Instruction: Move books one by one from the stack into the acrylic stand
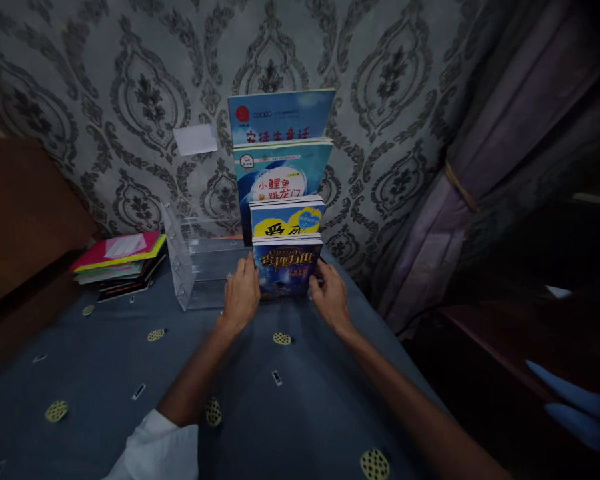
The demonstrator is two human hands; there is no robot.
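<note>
My left hand [243,290] is closed on the left edge of a small dark blue book [286,272], and my right hand [329,290] grips its right edge. The book stands upright, and its gold title looks upside down. Right behind it shows a blue and yellow book [283,221]. Taller rise a teal book [283,167] and, at the very back, a blue book [283,117]. These books stand in steps in the right part of a clear tiered rack [207,277]. The rack's left part holds no books.
Left of the rack lies a pile of colourful folders or thin books [123,257] with a pale paper on top. A white label [196,139] shows at the patterned wall [150,87]. A tied curtain [443,220] hangs right of the blue tablecloth [245,400].
</note>
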